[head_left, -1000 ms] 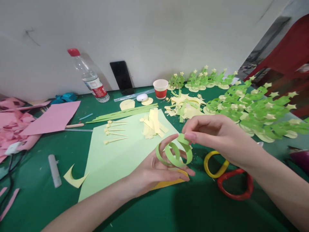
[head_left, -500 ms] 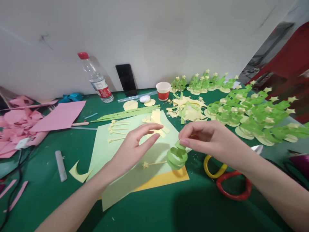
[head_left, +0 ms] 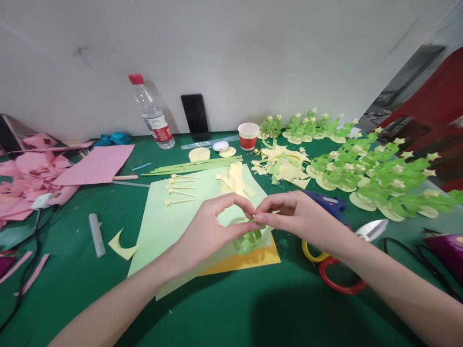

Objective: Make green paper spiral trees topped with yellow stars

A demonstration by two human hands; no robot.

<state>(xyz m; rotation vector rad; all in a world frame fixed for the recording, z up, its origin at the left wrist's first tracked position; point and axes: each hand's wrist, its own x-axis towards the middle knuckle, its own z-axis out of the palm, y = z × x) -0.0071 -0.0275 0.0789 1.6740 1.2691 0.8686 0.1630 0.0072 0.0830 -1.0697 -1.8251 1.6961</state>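
Most of the green paper coil [head_left: 249,241] sits behind the left hand [head_left: 213,229], so its shape is unclear. The right hand [head_left: 300,217] covers part of the blue glue gun [head_left: 331,202] and the scissors [head_left: 338,270]. The purple object [head_left: 446,243] is cut by the right edge, the pink scraps [head_left: 21,178] by the left.

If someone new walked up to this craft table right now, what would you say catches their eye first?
Most likely the crowd of green paper trees with pale stars, spread over the table's right side. Next, at the centre, the left hand and right hand meet fingertip to fingertip over a curled green paper spiral, above a pale green sheet. On the left lies a heap of pink paper scraps.
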